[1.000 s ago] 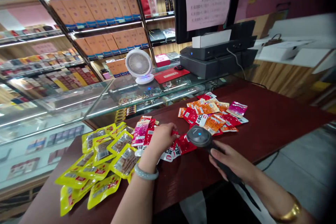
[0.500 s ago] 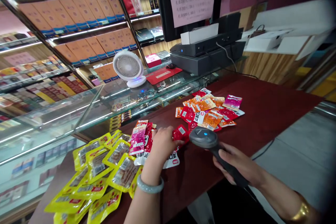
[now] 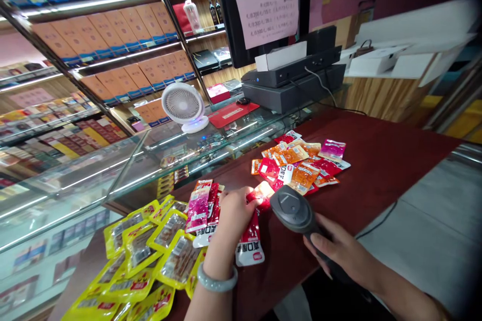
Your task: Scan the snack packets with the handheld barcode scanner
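My right hand [image 3: 335, 246] is wrapped round the handle of a dark grey barcode scanner [image 3: 291, 208]. Bright light falls on a small red snack packet [image 3: 262, 193] in front of the scanner head. Thumb and fingers of my left hand [image 3: 237, 210] are closed at that packet's near edge. Just below the left hand lies a red-and-white packet [image 3: 250, 256], its upper part partly covered. Left of this hand are pink and red packets [image 3: 199, 208]. Yellow bags of brown snack sticks [image 3: 176, 256] are heaped further left.
Beyond the scanner, orange, red and pink packets [image 3: 301, 165] form a loose pile on the dark red tablecloth [image 3: 387, 155]. A glass counter [image 3: 150, 160] runs behind, carrying a white fan [image 3: 184, 105], a red mat [image 3: 233, 114] and a black till machine [image 3: 289, 80].
The scanner head has tilted, and its light now shines on the packet at my left hand. The red-and-white packet below that hand has turned and sits lower.
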`<state>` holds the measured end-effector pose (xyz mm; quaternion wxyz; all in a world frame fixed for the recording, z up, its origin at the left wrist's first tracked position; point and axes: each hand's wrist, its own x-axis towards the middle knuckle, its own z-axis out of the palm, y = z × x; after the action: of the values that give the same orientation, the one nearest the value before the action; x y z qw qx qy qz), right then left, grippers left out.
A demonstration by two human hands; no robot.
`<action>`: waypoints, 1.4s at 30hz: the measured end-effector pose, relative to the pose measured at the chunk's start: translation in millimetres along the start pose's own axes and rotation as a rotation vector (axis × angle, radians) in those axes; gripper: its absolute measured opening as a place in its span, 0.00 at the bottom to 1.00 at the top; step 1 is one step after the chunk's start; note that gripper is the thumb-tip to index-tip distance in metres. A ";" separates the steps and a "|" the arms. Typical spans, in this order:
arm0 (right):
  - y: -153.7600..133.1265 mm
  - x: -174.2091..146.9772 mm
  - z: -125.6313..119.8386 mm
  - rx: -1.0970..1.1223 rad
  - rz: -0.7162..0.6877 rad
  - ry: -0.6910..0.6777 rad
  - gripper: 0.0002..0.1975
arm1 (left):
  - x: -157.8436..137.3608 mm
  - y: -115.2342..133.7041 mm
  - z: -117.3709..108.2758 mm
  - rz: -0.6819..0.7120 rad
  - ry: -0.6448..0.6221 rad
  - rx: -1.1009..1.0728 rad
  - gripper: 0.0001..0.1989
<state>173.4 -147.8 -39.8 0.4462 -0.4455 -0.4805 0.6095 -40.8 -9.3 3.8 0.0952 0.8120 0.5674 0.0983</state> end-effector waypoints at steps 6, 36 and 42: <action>-0.6 -1.7 -0.4 -0.006 0.007 -0.036 0.24 | -1.1 1.9 -1.9 0.000 0.016 -0.119 0.10; 12.1 6.2 -13.3 0.355 0.035 -0.063 0.25 | -7.5 21.6 -6.1 -0.051 0.063 -0.357 0.21; 7.0 3.5 -21.8 0.235 0.072 -0.253 0.22 | -109.9 19.6 -10.3 -0.186 0.021 0.352 0.23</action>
<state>193.0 -141.2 -50.1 0.4093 -0.3269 -0.4421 0.7281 -62.8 -118.9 13.3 -0.0456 0.7592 0.6492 -0.0033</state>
